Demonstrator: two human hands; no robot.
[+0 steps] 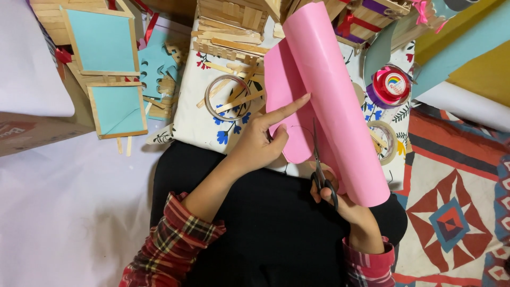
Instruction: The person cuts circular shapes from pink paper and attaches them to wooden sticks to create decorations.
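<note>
Head view shows a pink paper sheet [324,90] held over the person's lap and the near edge of a floral cloth-covered board [196,122], its far part curling into a loose roll that slants from the top middle down toward the right hand. The sheet looks light, thin and floppy, smooth and slightly glossy; I judge it will bend and crease easily, slip a little under the fingers, and tear if pulled against the blades, so it is best held flat close beside the cut line, as the left hand does. The left hand [257,143] grips the lower flat part of the sheet, thumb beneath and index finger stretched out across the pink surface. The right hand [340,199] is closed through the loops of black-handled scissors [319,165], whose blades point away from the body into the paper, where a rounded edge is already cut. On the board lie a clear tape ring [227,97] and loose wooden craft sticks [239,45]; near its right edge sits a red tape roll [392,84]. At the far left stand stick-framed panels with light blue paper [103,40]. A patterned rug [457,212] lies to the right. Both sleeves are red plaid.
</note>
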